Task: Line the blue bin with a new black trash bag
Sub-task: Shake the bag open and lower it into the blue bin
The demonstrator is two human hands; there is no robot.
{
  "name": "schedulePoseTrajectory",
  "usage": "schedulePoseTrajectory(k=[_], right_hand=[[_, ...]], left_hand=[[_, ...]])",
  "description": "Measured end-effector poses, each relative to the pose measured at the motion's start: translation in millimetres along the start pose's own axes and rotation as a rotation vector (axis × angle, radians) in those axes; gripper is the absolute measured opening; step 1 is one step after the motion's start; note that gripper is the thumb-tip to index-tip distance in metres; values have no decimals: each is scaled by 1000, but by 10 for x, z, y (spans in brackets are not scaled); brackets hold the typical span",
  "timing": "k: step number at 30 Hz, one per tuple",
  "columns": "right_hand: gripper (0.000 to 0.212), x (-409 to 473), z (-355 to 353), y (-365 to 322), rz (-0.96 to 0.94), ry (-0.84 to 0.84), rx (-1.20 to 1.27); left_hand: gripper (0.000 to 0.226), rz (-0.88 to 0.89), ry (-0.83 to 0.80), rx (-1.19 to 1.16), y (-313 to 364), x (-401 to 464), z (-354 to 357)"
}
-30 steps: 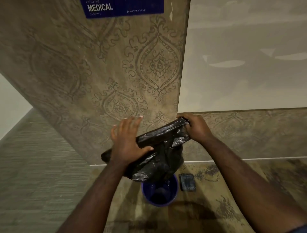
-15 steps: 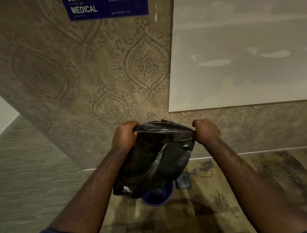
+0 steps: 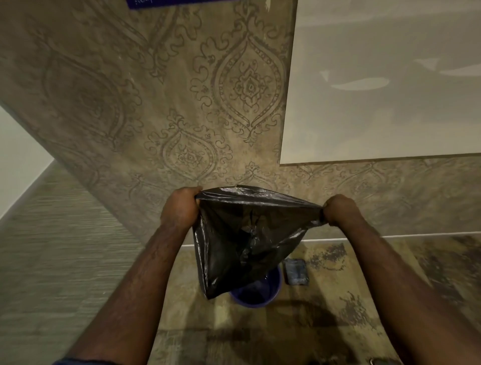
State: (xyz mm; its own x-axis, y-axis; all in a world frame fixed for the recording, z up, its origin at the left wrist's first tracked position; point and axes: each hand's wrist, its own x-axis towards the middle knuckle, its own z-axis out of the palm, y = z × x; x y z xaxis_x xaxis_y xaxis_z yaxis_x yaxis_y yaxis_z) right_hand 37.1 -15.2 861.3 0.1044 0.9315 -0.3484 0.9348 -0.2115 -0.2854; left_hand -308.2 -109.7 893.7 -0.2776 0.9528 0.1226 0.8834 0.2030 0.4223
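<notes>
A black trash bag [image 3: 242, 242] hangs in the air in front of me, its mouth stretched wide between both hands. My left hand [image 3: 179, 208] grips the left side of the bag's rim. My right hand [image 3: 338, 209] pinches the right side of the rim. Below the bag, on the floor, stands the small round blue bin [image 3: 260, 294]; the bag's bottom covers the bin's left and far side. The bag's lower corner hangs just above the bin's left rim.
A patterned tiled wall [image 3: 182, 117] rises right behind the bin. A small dark flat object [image 3: 296, 272] lies on the floor to the bin's right. A blue sign [image 3: 177, 3] hangs at the top of the wall. The stained floor [image 3: 338, 299] spreads around.
My left hand took hold of the bag's rim, and both hands pulled apart, so the crumpled bag opened out and now hangs stretched wide above the bin.
</notes>
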Motion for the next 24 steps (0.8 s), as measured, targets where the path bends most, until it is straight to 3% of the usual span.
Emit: schedulePoseTrajectory(k=[2,6,8,10,13,16,19,24], right_hand=[[20,-4,28,-13,-18,45,49],[26,-56,198,9,-31,290,341],[21,-98,301,6,-53,330,367],[12,-127,396,29,-90,311,317],[15,-144,457,118,-280,382,277],[7,-181,440,136,-472,435,240],[15,-167,374,83,-420,430,255],[15,-86,331,136,-304,317,-50]], left_hand=[[33,45,122,6,-21,-16,-43],[41,95,371,-153,-21,-114,-78],[38,78,281,-104,-83,-159,-17],[31,-49,163,-64,-202,-191,72],[31,-157,190,-221,-331,-231,89],[40,45,231,-229,-392,-217,-18],[38,303,204,-134,-462,-190,-165],[31,488,21,-61,-551,-215,-235]])
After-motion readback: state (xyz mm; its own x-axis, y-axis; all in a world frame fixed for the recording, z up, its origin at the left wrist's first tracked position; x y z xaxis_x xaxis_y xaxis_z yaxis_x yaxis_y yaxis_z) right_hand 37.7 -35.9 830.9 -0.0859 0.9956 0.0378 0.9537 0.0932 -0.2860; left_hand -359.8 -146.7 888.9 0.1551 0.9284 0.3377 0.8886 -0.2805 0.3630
